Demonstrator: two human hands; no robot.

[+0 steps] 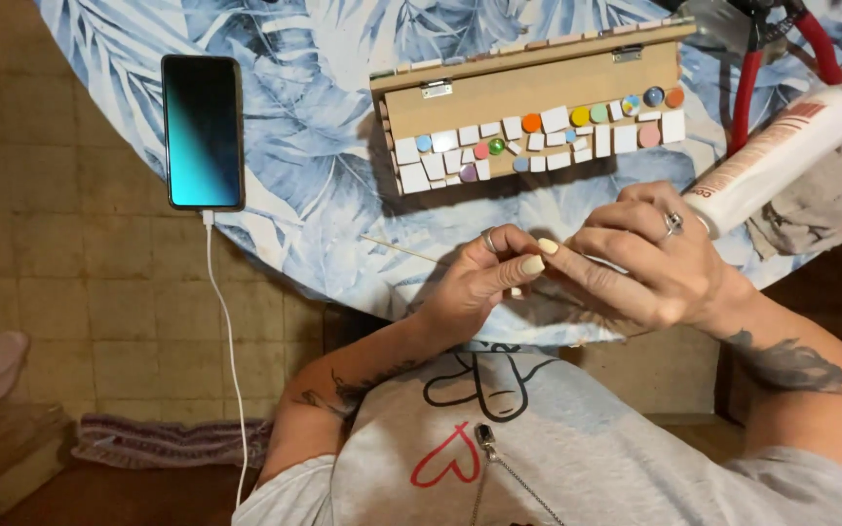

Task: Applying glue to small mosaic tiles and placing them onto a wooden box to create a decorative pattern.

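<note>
While both hands meet at the near edge of the table [324, 195], the left hand [475, 287] pinches a thin wooden stick [403, 249] between thumb and curled fingers, the stick pointing away to the left over the leaf-print cloth. Right hand [640, 268] is pressed up against it, fingers bent and close together, fingertips touching the left thumb right at the stick's end; whether it grips the stick too, I cannot tell. Rings on both hands, pale yellow nails.

Just beyond the hands lies the wooden box [528, 93], lid side up, with small white tiles [601, 139] and coloured round beads [531, 123] set in rows along its near edge. Right of the box, a white tube [782, 156] lies slanted on a grey rag [825, 209], its end just beside the right hand. Red-handled pliers [747, 97] sit behind the tube. Well left of the box, a phone [203, 131] lies flat, screen glowing, with a white cable [226, 351] trailing off the table's edge.
</note>
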